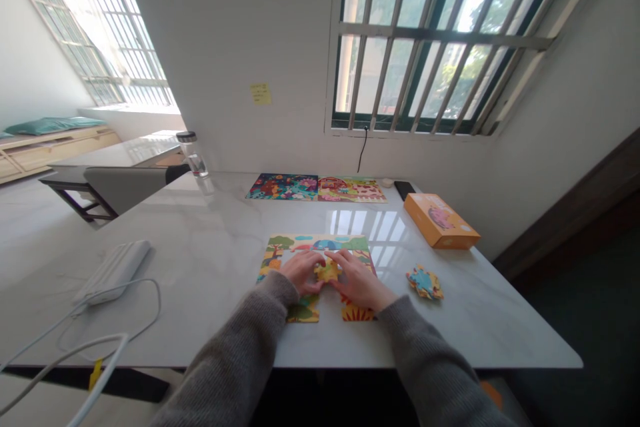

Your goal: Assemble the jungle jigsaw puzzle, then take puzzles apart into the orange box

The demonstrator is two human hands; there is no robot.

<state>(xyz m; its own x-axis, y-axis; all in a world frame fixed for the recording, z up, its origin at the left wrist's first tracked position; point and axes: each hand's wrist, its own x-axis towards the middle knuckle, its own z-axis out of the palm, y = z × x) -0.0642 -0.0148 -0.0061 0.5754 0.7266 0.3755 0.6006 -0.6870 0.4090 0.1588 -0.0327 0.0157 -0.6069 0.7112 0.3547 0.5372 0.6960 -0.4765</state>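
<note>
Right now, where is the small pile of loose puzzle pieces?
In the head view, the loose puzzle pieces lie on the table, right of the right hand, nearer the person than the orange box.

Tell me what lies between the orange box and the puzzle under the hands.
In the head view, only bare white tabletop with window glare separates the orange box from the puzzle. The loose pieces sit nearer, off that line.

Bare tabletop (210,260) left of puzzle (320,243); loose pieces (425,282), orange box (440,220) rightward
</note>
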